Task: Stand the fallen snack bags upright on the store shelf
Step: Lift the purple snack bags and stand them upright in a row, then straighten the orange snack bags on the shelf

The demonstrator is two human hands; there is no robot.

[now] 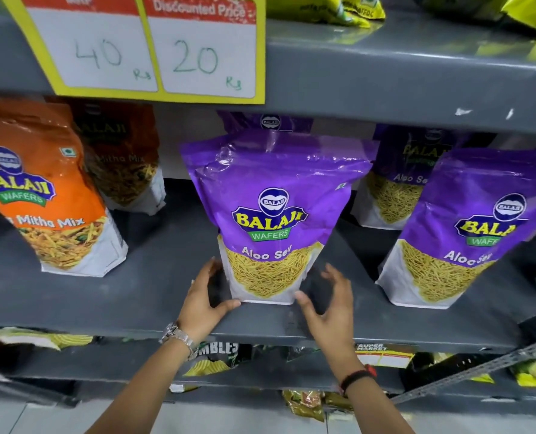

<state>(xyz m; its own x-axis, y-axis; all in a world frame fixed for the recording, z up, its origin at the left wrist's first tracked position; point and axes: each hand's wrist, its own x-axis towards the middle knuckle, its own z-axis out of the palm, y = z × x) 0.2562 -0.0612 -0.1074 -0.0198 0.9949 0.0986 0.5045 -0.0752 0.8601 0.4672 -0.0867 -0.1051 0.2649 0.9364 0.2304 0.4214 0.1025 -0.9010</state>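
A purple Aloo Sev bag (pixel 273 211) stands upright in the middle of the grey shelf (pixel 154 296). My left hand (pixel 202 297) is at the bag's lower left corner, thumb touching the base, fingers spread. My right hand (pixel 331 303) hovers just off its lower right corner, fingers apart, slightly blurred. Another purple Aloo Sev bag (pixel 467 233) stands upright to the right, leaning a little. Behind them stand two more purple bags (pixel 398 183). An orange Mitha Mix bag (pixel 41 189) stands tilted at the left, with a second one (pixel 122 161) behind it.
The shelf above (pixel 385 76) carries a yellow price card (pixel 154 48) reading 40 and 20, with yellow-green packets on top. Lower shelves hold chip bags (pixel 216 358) and a perforated metal bracket (pixel 479 368) at the right. Bare shelf lies between the orange and purple bags.
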